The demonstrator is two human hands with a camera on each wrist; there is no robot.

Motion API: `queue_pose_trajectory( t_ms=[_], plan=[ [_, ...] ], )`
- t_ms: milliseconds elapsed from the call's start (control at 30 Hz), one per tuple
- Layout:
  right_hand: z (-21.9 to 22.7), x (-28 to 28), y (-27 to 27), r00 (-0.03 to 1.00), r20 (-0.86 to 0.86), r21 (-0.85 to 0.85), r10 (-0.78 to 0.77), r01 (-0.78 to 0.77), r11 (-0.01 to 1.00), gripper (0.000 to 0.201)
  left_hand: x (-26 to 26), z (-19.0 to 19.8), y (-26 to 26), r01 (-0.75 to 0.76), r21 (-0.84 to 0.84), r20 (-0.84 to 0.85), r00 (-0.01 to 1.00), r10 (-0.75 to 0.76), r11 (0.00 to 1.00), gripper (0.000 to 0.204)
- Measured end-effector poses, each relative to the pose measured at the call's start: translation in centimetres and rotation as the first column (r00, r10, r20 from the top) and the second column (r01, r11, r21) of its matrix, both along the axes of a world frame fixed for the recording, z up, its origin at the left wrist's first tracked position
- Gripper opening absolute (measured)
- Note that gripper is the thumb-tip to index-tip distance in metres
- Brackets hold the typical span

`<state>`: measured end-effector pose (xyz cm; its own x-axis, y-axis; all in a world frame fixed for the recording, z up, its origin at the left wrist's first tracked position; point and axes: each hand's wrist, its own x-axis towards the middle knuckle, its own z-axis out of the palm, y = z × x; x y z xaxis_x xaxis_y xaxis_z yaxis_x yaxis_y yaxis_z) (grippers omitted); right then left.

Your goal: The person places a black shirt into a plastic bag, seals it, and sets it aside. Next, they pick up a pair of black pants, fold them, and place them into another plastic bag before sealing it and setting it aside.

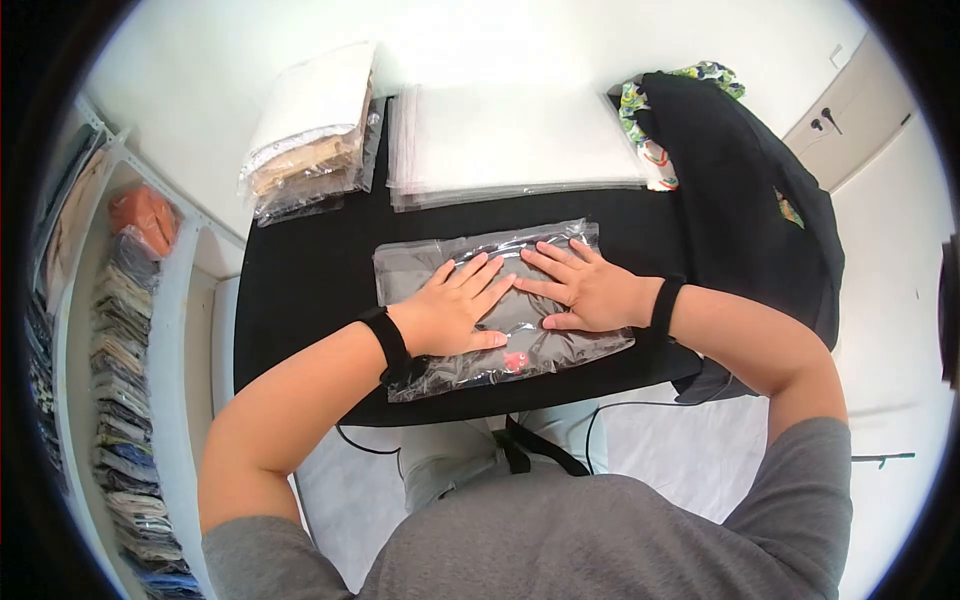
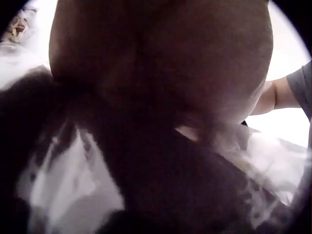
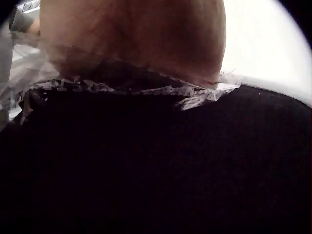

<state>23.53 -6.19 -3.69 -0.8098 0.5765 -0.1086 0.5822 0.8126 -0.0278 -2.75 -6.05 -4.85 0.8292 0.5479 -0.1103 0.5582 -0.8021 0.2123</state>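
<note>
Inspecting the tabletop (image 1: 295, 310), we find a clear plastic bag (image 1: 516, 313) lying flat, the left hand (image 1: 450, 312) and right hand (image 1: 590, 292) resting on it, fingers spread. Beyond the bag we record stacked transparent sleeves (image 1: 515, 135); to its right, black cloth (image 1: 745, 200).

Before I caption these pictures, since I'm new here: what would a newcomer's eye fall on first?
The left hand and right hand lie spread on a clear bag on the black table. A red patch shows toward the bag's near edge; a shelf of packs stands far left.
</note>
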Motion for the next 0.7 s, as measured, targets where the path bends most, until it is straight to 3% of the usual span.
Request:
queue_pose_trajectory(
  t_ms=[100, 500, 600, 667, 700],
  plan=[
    [-0.1, 0.0, 0.1, 0.999, -0.027, -0.072, -0.024, 0.022, 0.997, 0.062, 0.0, 0.2, 0.4, -0.006, -0.083, -0.029, 1.000, 0.004, 0.997, 0.082],
    [-0.4, 0.1, 0.2, 0.999, -0.040, -0.079, -0.030, 0.026, 0.997, 0.064, 0.0, 0.0, 0.4, -0.001, -0.028, 0.007, 1.000, 0.001, 1.000, 0.080],
    [-0.5, 0.1, 0.2, 0.999, -0.029, -0.096, -0.034, 0.031, 0.995, 0.065, 0.2, 0.3, 0.7, -0.024, -0.070, -0.041, 0.999, 0.021, 0.997, 0.080],
    [-0.1, 0.0, 0.4, 0.999, -0.013, -0.075, -0.029, 0.028, 0.997, 0.068, 0.3, 0.4, 1.3, -0.039, -0.194, -0.096, 0.995, 0.020, 0.980, 0.079],
    [0.5, 0.0, 0.4, 0.999, 0.002, -0.141, -0.034, 0.034, 0.989, 0.070, 0.3, 0.9, 1.4, -0.051, -0.232, -0.044, 0.998, 0.042, 0.971, 0.071]
  ],
)
